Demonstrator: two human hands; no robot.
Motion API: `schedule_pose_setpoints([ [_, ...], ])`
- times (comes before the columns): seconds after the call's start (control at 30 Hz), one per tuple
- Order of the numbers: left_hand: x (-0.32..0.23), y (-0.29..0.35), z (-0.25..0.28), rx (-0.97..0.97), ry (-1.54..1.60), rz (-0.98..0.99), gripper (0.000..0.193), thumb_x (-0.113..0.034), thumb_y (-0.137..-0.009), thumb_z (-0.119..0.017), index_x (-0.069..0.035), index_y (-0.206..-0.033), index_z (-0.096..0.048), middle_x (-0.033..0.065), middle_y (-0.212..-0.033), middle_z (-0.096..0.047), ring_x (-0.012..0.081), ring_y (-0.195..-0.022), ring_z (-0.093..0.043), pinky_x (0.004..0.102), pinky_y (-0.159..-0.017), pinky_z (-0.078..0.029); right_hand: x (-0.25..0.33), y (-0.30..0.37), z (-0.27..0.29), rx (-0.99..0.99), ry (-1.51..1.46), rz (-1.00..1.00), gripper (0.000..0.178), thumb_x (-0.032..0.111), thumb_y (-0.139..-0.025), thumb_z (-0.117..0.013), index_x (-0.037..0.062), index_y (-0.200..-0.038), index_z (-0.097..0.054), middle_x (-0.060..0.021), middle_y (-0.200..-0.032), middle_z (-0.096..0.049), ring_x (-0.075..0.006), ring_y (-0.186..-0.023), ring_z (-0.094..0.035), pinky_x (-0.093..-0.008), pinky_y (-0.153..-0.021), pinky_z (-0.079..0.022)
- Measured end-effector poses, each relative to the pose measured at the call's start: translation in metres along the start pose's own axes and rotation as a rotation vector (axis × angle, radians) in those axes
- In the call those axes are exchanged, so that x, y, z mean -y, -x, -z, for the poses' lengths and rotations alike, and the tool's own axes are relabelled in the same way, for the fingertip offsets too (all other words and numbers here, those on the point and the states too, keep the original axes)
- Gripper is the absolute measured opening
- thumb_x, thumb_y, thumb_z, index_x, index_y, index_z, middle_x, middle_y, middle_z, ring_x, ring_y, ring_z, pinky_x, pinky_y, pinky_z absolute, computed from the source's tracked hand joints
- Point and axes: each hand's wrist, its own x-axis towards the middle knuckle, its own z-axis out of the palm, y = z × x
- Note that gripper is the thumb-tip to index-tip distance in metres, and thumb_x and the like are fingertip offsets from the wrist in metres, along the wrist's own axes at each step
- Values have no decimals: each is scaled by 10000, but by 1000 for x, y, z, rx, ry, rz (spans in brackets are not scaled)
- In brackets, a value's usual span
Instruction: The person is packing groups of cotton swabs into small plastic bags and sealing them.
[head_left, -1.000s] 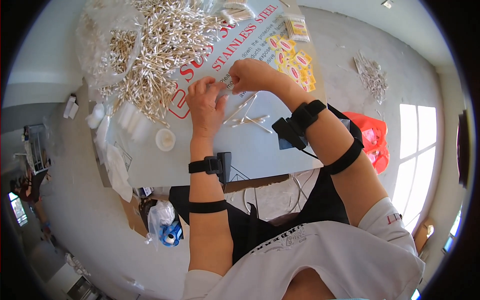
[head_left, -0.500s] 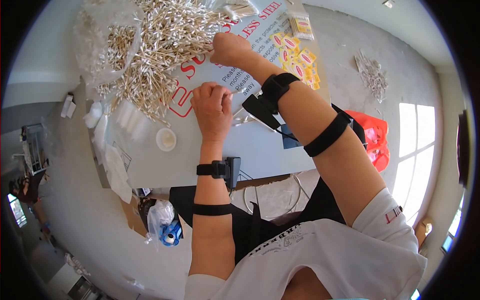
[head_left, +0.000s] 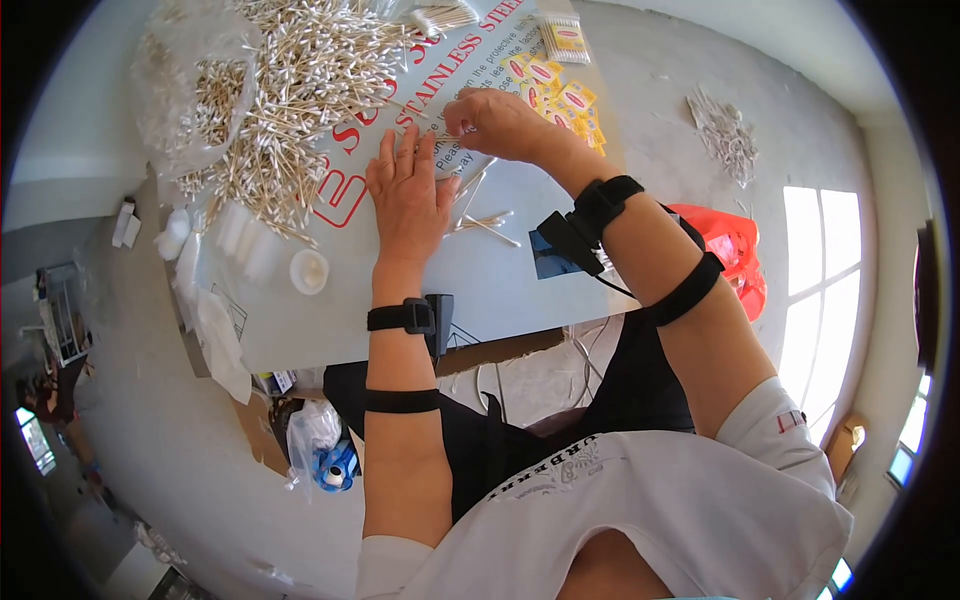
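Note:
My left hand (head_left: pixel 408 200) lies palm down on the tabletop with its fingers stretched out and thumb apart. Just to its right, several loose cotton swabs (head_left: pixel 487 226) lie crossed on the surface. My right hand (head_left: pixel 503 122) hovers close beyond the left fingertips, its fingers curled together in a pinch. What they hold, if anything, is hidden. Beyond and to the left spreads a big heap of cotton swabs (head_left: pixel 310 90), partly in a clear plastic bag (head_left: pixel 165 110). Small yellow printed cards (head_left: pixel 575 97) lie scattered right of my right hand, beside a clear pack of swabs (head_left: pixel 565 40).
A small round white dish (head_left: pixel 309 271) stands left of my left wrist, near white rolls (head_left: pixel 248 243). Another swab bundle (head_left: pixel 445 18) lies at the far edge. A red bag (head_left: pixel 735 250) is beyond the table's right edge; swabs (head_left: pixel 722 137) lie on the floor there.
My left hand's fingers have gone from curled to stretched out flat. The right hand has moved away from the heap, nearer to me and rightward over the table. The whole view has shifted slightly.

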Motion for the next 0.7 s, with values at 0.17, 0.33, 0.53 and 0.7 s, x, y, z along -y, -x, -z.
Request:
schedule_pose_setpoints([
  [0.17, -9, 19, 0, -72, 92, 39, 583, -140, -807, -688, -70, -1349, -485, 148, -1465, -371, 368, -1390, -274, 554, -1115, -210, 1, 2, 1, 104, -25, -112, 110, 123, -717, -705, 77, -807, -663, -80, -827, -647, -274, -830, -648, -376, -727, -510],
  [0.33, 10, 23, 0, -280, 261, 217, 498, 39, -775, -618, -107, -1250, -588, 141, -1333, -461, 344, -1202, -458, 435, -1010, -402, 20, -17, -6, -6, -88, -197, 142, 156, -703, -725, 83, -810, -666, -80, -835, -655, -282, -833, -647, -385, -725, -509],
  [0.53, 36, -38, 26, 39, -62, 42, 259, 21, -761, -645, -104, -988, -659, 98, -1055, -552, 295, -998, -523, 437, -852, -464, 23, 4, -17, 26, 6, -200, 100, 181, -741, -716, 113, -799, -670, -72, -833, -614, -286, -840, -634, -387, -735, -499],
  [0.7, 47, -26, 25, 56, -366, 50, 118, -49, -766, -681, -61, -862, -612, 79, -958, -555, 303, -977, -524, 449, -808, -458, 24, 10, -21, -47, -42, -262, 75, 180, -758, -699, 115, -784, -671, -70, -852, -610, -288, -845, -632, -391, -734, -497],
])
